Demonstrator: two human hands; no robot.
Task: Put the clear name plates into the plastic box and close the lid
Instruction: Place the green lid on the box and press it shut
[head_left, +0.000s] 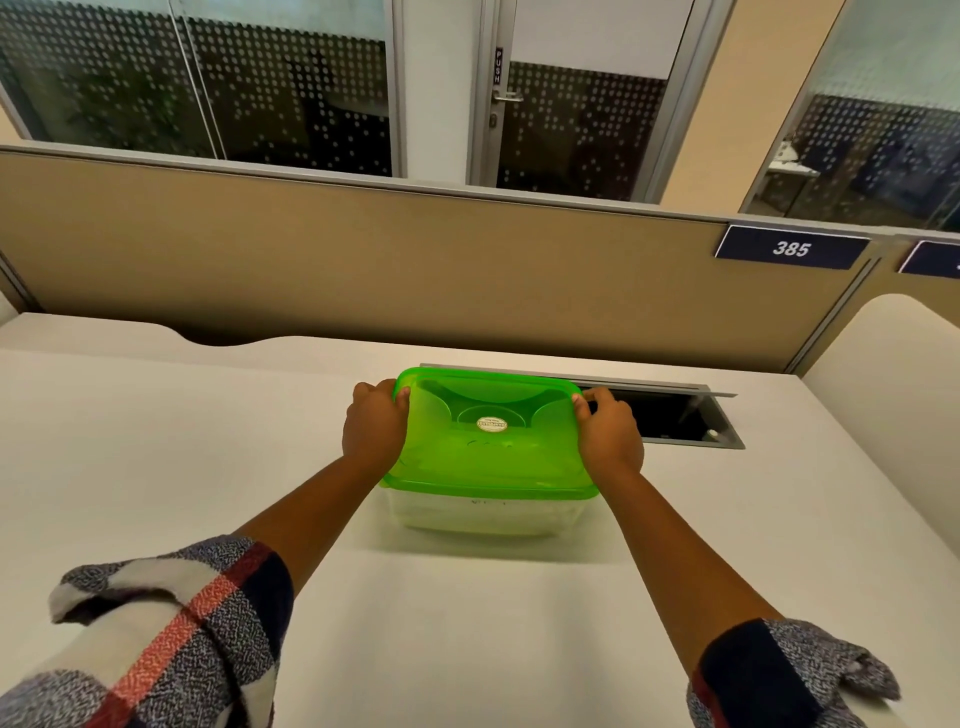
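Hands grip the green lid (488, 441): left hand (375, 428) and right hand (609, 434) pinch its edges atop the plastic box (485, 514) on the tabletop (156, 441). Lid sticker is unreadable; the partition sign (790, 248) reads "385".

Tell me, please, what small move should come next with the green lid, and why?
Probably press the far corners down. The green lid already sits on the plastic box, and the left hand and right hand grip its far edges; whether it is snapped shut cannot be told.
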